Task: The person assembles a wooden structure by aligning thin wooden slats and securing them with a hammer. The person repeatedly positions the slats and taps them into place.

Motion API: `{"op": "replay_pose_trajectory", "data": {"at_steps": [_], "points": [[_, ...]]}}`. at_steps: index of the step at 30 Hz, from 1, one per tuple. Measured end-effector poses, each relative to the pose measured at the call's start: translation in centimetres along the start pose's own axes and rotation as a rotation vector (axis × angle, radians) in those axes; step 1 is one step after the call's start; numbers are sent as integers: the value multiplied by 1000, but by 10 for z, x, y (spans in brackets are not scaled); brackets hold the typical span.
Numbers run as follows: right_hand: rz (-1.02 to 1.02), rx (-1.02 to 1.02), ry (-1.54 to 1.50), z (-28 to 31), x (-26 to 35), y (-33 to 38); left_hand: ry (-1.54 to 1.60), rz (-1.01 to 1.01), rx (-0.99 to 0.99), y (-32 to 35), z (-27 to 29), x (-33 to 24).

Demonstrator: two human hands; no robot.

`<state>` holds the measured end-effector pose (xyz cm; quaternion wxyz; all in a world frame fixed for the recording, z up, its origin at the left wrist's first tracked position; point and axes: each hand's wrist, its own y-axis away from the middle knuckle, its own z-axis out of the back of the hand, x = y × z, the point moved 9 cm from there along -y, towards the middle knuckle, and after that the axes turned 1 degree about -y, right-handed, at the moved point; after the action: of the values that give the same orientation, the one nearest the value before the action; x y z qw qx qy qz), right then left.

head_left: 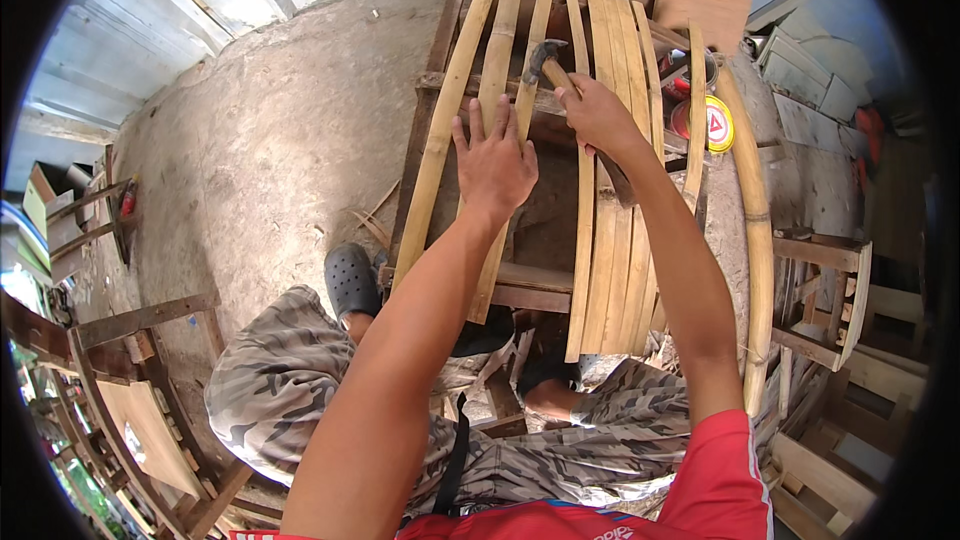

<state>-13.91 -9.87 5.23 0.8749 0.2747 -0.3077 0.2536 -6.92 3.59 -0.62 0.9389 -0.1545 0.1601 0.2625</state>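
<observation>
My right hand [603, 118] is wrapped round the wooden handle of a claw hammer [546, 58]. The hammer's dark metal head hangs over a narrow bamboo slat [540, 15], near a crosspiece; whether it touches cannot be told. With fingers spread, my left hand [496, 168] lies over the slats just below the hammer head, a little left of it. Several long pale bamboo slats [436, 170] run lengthwise across a dark wooden frame [535, 298]. Those on the right [612, 270] sit close together, while wider gaps part the ones on the left.
Right of the frame are a round tin with a yellow rim [718, 124] and a thick bamboo pole [757, 250]. Wooden stools or frames stand at the right [820, 290] and lower left [145, 320]. A corrugated metal wall [200, 0] rises at the far left. Wood scraps litter the floor by my feet.
</observation>
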Motion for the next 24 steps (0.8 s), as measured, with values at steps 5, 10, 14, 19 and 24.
{"op": "replay_pose_trajectory", "data": {"at_steps": [5,10,14,19,24], "points": [[66,-99,-52,13,15,6,4,4,8,0,1,2],[432,-412,148,26,28,18,1,-8,23,0,2,-4],[306,-467,15,26,26,38,-9,3,34,-1,0,-1],[162,-298,166,10,12,33,4,0,12,1,2,0],[392,-568,-14,39,46,53,-31,12,44,0,-1,1]]}}
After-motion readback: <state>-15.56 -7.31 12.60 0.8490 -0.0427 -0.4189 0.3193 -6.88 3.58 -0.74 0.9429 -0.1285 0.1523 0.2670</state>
